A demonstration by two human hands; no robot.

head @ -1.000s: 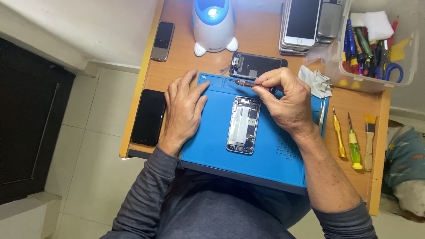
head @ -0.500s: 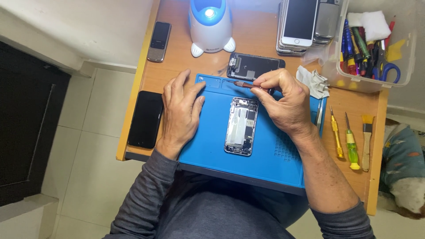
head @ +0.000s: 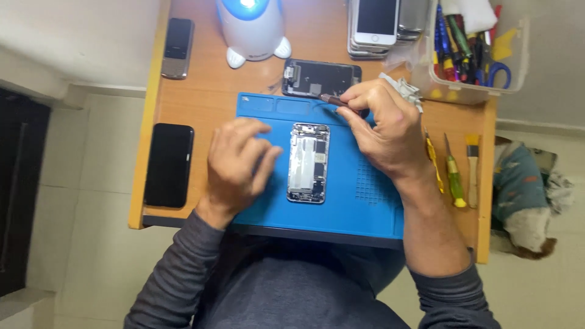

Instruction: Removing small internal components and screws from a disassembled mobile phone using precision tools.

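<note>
Overhead view of a wooden desk (head: 201, 103) carrying a blue work mat (head: 359, 201) at the centre of the frame. An opened phone body (head: 308, 162), its internal parts exposed, lay lengthwise on the mat, slightly left of the mat's middle. The left hand (head: 234, 164) rested on the left edge of the mat, fingers loosely curled and grasping nothing, its fingertips just beside the left side of the phone body; whether they touched it could not be told. The right hand (head: 385, 131) was closed around a thin dark-tipped tool (head: 334, 100), held pen-fashion, whose tip pointed toward the upper edge of the mat, above the phone body and near a detached dark screen panel (head: 321, 78) that lay just beyond the mat. At the top centre stood a white rounded lamp (head: 251, 27) with a blue glow. A small dark phone (head: 177, 47) lay at the upper left of the desk, and a larger black phone (head: 169, 165) lay at the left edge. A stack of phones (head: 378, 21) occupied the top, beside a clear plastic tool box (head: 475, 55) at the upper right. Right of the mat lay yellow-handled screwdrivers (head: 454, 176) and a small brush (head: 473, 164). The person wore dark grey sleeves (head: 177, 274), lower in the frame.
</note>
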